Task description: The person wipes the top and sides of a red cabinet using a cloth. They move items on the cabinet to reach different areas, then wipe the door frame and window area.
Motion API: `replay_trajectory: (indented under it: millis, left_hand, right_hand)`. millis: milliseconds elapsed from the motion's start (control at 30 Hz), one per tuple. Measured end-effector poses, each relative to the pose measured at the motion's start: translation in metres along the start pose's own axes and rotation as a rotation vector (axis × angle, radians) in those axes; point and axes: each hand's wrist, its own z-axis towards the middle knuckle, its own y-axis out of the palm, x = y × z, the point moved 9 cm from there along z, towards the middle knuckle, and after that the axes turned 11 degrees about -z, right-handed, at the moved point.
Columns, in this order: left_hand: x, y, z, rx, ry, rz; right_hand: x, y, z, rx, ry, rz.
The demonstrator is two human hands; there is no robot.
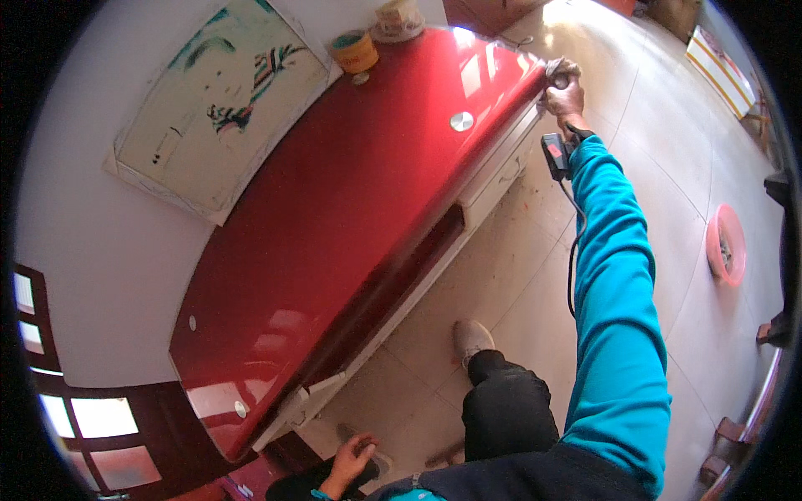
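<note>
At the far right end of a long cabinet with a glossy red top (pixel 326 188), my right hand (pixel 566 100) is closed on a crumpled greyish cloth (pixel 562 66). The cloth touches the rounded corner of the top. Strapped at my right wrist is a small black device (pixel 555 156) with a cable. My left hand (pixel 351 462) hangs low near my body, its fingers loosely bent and nothing seen in it. It is apart from the cabinet. Round silver discs (pixel 462 121) are set on the red surface.
A yellow tub (pixel 354 52) and a pale container (pixel 398 17) stand at the cabinet's back edge. Against the wall leans a picture panel (pixel 213 106). White drawers (pixel 498 178) form the cabinet front. On the tiled floor (pixel 658 163) sits a pink basin (pixel 727 244).
</note>
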Motion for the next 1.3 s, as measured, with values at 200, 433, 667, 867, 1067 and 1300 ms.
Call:
replay_trajectory:
  millis: [200, 433, 667, 867, 1067, 1300]
  left_hand:
    - [0.015, -0.005, -0.006, -0.005, 0.18, -0.064]
    - [0.023, 0.006, -0.026, -0.029, 0.225, -0.014]
    - [0.052, 0.012, -0.063, -0.044, 0.422, 0.106]
    - [0.078, 0.016, -0.108, -0.086, 0.591, 0.183]
    - [0.085, -0.008, -0.136, -0.001, 0.707, 0.127]
    - [0.071, -0.034, -0.148, 0.126, 0.761, 0.045]
  right_hand:
    - [-0.02, 0.013, -0.044, -0.06, -0.295, 0.08]
    - [-0.079, -0.007, -0.166, -0.096, -0.316, 0.213]
    - [-0.137, -0.007, -0.298, -0.455, -0.383, -0.031]
    - [-0.17, -0.002, -0.407, -0.518, -0.397, -0.009]
    - [-0.204, -0.014, -0.569, -0.522, -0.426, 0.152]
    - [-0.257, -0.017, -0.755, -0.783, -0.521, 0.342]
